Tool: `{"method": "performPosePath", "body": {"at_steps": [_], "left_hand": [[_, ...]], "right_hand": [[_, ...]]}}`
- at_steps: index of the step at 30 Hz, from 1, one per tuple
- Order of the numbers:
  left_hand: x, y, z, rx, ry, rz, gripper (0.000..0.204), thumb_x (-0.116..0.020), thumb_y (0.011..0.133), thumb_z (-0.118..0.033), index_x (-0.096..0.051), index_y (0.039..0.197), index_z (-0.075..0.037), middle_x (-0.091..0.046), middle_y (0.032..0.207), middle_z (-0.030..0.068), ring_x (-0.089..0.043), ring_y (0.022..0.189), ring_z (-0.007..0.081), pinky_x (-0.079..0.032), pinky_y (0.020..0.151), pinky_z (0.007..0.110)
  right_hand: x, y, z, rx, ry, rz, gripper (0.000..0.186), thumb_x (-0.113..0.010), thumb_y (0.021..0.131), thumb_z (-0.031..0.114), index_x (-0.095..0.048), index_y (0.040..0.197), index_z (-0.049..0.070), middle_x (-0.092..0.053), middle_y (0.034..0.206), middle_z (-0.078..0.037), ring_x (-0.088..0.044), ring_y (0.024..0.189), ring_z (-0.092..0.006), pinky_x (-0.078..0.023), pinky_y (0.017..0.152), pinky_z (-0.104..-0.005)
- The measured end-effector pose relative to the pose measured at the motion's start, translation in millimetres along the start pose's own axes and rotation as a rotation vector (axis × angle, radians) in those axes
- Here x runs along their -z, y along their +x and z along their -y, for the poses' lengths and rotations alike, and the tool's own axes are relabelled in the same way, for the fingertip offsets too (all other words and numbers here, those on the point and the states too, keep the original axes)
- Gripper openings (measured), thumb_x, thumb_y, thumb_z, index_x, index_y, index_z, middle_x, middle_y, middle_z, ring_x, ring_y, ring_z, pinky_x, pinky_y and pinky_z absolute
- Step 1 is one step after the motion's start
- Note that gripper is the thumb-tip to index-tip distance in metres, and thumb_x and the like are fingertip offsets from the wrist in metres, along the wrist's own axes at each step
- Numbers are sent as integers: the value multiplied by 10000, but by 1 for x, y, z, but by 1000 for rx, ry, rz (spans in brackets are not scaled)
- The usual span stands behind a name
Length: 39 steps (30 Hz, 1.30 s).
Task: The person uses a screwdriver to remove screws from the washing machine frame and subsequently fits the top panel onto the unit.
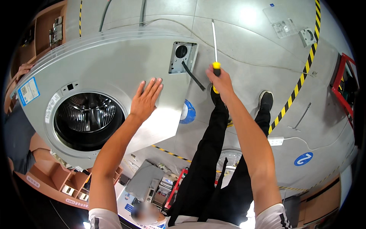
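Note:
A washing machine (110, 61) with a grey front panel lies tilted at my left, its round door opening (89, 120) showing the metal drum. My left hand (146, 100) rests flat on the panel, fingers spread, to the right of the opening. Near the panel's upper right corner is a recess (176, 63) with a round black hole, and a short black hose (193, 76) hangs out of it. Beside that corner, my right hand (222, 81) grips a screwdriver (216, 65) by its yellow and black handle. Its long shaft points away from me, over the floor.
Another person's hand (24, 70) touches the machine's far left edge. On the floor lie a clear parts box (284, 28), a small white part (307, 37), a T-shaped tool (302, 116), a power strip (276, 141) and a thin cable. A red-framed case (338, 74) stands at right.

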<state>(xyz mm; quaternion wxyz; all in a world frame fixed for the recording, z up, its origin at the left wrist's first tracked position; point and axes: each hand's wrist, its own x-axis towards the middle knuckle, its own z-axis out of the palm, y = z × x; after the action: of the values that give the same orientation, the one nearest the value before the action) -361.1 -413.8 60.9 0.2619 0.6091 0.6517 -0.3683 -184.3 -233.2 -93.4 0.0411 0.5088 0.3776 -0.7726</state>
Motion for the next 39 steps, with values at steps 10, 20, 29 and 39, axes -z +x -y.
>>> {"method": "performPosePath", "body": {"at_steps": [10,20,29,39], "left_hand": [[-10,2,8,-17,-15,-49,913,-709,682,-371,-222,1404,-95,-171,1483,34,-145,1371,186,-105,1114,412],[-13,4,10,-17,-17,-38,870,-699,694,-346,-253,1397,-92,-181,1480,27,-151,1368,177,-124,1110,403],[-15,3,11,-13,-10,-47,854,-684,713,-324,-238,1402,-90,-177,1481,28,-141,1371,179,-111,1111,402],[33,20,15,-59,-288,-235,603,-682,723,-168,-428,1255,-41,-334,1402,111,-305,1298,278,-204,1062,475]], "right_hand": [[-75,36,24,-50,-258,-35,790,-595,675,283,-318,1359,1,-621,928,-223,-607,896,-324,-461,800,-345],[-89,42,25,135,-423,-138,729,-583,670,259,-383,1280,-85,-525,1185,-250,-538,1069,-342,-405,933,-345],[-74,39,24,-19,-131,-25,504,-596,701,184,-503,1155,-14,-607,942,-136,-575,855,-244,-441,762,-315],[-44,64,16,-119,261,110,380,-564,774,85,-522,1143,6,-549,926,-10,-516,800,-116,-417,760,-251]]}}
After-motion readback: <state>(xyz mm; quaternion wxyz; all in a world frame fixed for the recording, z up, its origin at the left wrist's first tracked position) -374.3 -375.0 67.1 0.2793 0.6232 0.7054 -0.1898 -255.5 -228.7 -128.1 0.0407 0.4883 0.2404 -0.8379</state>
